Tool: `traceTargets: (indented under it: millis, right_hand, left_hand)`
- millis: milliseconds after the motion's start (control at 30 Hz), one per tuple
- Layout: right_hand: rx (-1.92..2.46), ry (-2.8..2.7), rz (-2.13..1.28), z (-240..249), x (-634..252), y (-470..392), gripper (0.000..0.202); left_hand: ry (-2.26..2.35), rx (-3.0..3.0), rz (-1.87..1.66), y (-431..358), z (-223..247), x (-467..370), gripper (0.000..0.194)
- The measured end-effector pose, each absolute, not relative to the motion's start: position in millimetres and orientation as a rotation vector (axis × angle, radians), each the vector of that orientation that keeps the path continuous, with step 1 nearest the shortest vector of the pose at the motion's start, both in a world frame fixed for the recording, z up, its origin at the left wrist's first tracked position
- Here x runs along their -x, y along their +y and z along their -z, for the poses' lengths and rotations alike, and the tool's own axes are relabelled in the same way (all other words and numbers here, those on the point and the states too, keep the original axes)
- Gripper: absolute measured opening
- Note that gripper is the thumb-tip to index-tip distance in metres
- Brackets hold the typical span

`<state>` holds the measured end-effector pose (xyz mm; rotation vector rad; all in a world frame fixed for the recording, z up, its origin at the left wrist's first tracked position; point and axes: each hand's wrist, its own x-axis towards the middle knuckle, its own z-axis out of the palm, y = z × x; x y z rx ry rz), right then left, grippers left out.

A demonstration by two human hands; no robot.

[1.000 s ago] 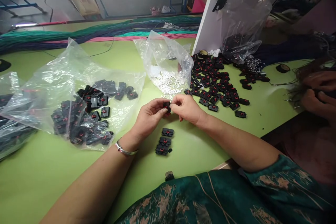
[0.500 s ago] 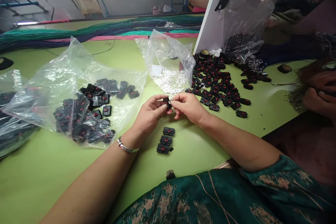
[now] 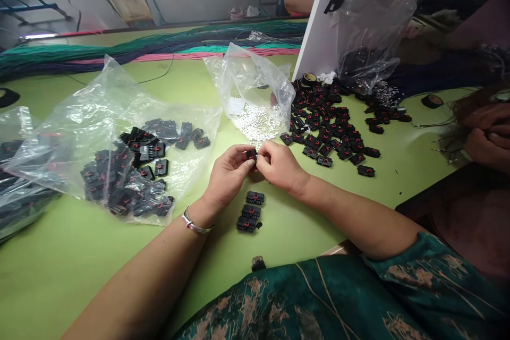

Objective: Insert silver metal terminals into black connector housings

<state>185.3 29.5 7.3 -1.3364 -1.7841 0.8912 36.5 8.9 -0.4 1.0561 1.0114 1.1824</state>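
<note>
Head view: a small, blocky black piece [image 3: 251, 154] is pinched in the left hand [image 3: 226, 174], mostly covered by fingers, so its finer detail is hidden. The left thumb lies on the near side of it with the fingers curled behind, leaving hardly any gap. The right hand [image 3: 285, 167] meets its right end, thumb and index finger drawn together and the other fingers bent; whether they grip the piece or some smaller part cannot be told. The black piece sits between the two hands, above the green table [image 3: 207, 276].

Nearer the body, below the hands, three black connectors [image 3: 252, 211] with red clips lie in a short column. Just beyond the hands, a clear bag [image 3: 247, 69] lies with many small white bits [image 3: 257, 121] at its near end. To the left, a large clear bag [image 3: 91, 95] spreads over a heap of black housings [image 3: 107, 170], some showing red. At the left edge, another plastic bag [image 3: 24, 117] has dark pieces in it. A loose pile of black, red-marked parts [image 3: 324, 127] lies right of the white bits.
</note>
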Motion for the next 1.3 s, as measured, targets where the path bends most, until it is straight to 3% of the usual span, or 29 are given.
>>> traceTargets:
  millis: [167, 233, 467, 700, 767, 967, 1300]
  right_hand:
    - [1.235, -1.433, -1.445, -12.1, -185.7, 30.0, 0.011]
    - [1.205, -1.376, -1.515, -13.9, -187.0, 31.2, 0.014]
    - [1.312, -1.5, -1.355, -10.5, -190.4, 30.7, 0.008]
    - [1.326, -1.87, -0.806, -8.3, -186.1, 31.2, 0.014]
    - [1.337, -1.848, -0.861, -11.1, -186.1, 32.1, 0.015]
    - [1.22, -1.412, -1.57, -18.1, -191.7, 33.9, 0.016]
    - [1.229, -1.406, -1.562, -17.4, -193.5, 33.0, 0.008]
  left_hand:
    - [0.869, -0.908, -1.126, 11.8, 6.6, -31.7, 0.038]
    - [0.851, -0.914, -1.116, 12.5, 8.2, -30.7, 0.039]
    - [0.912, -1.011, -1.11, 10.4, 6.7, -34.5, 0.034]
    - [0.972, -1.008, -1.178, 6.8, 0.6, -37.9, 0.032]
    - [0.948, -0.989, -1.169, 7.0, 1.4, -36.7, 0.032]
    - [0.796, -0.857, -1.113, 12.4, 7.8, -31.2, 0.041]
    - [0.829, -0.983, -1.12, 10.8, 7.1, -32.4, 0.034]
